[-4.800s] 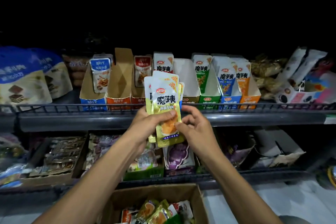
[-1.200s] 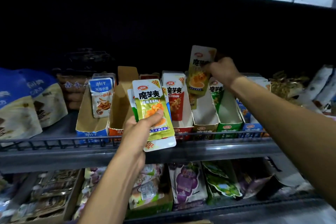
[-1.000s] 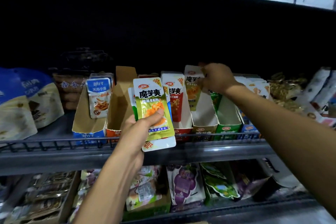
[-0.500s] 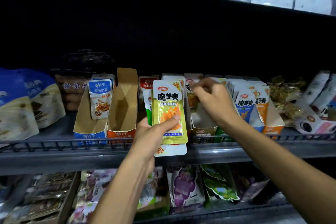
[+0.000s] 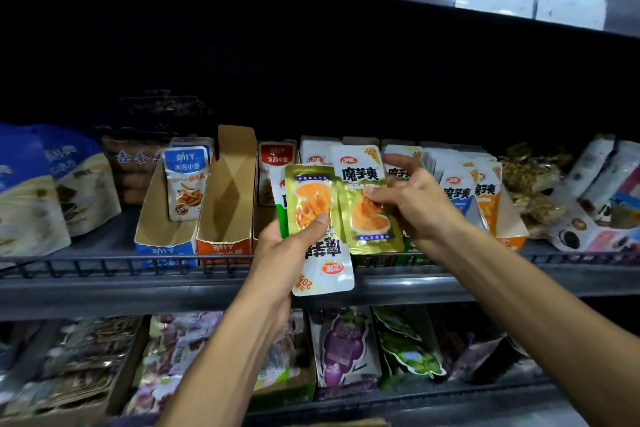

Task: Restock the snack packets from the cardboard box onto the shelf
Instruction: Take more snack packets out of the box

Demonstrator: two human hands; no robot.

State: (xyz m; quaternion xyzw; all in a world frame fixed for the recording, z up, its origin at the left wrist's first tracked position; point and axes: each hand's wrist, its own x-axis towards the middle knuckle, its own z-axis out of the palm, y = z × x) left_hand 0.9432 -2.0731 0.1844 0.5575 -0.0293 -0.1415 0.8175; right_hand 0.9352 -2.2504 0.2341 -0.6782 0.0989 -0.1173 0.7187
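My left hand (image 5: pixel 291 246) grips a small stack of snack packets (image 5: pixel 317 229) in front of the middle shelf (image 5: pixel 104 291); the front one is gold and white and upside down. My right hand (image 5: pixel 412 201) pinches a second gold-and-white packet (image 5: pixel 363 198) upright, just right of the stack and overlapping it. Both sit in front of the row of display boxes (image 5: pixel 498 236) holding the same brand of packets. The cardboard box is out of view apart from a sliver at the bottom edge.
An empty orange display box (image 5: pixel 227 204) and a blue one (image 5: pixel 166 236) with a blue packet stand left of my hands. Large blue bags (image 5: pixel 41 184) lie at far left, mixed snacks (image 5: pixel 588 204) at far right. A lower shelf (image 5: pixel 346 347) holds more packets.
My right hand left the display boxes, came back to the stack and now pinches a packet off it. The stack's front packet now shows upside down. The view has shifted slightly.
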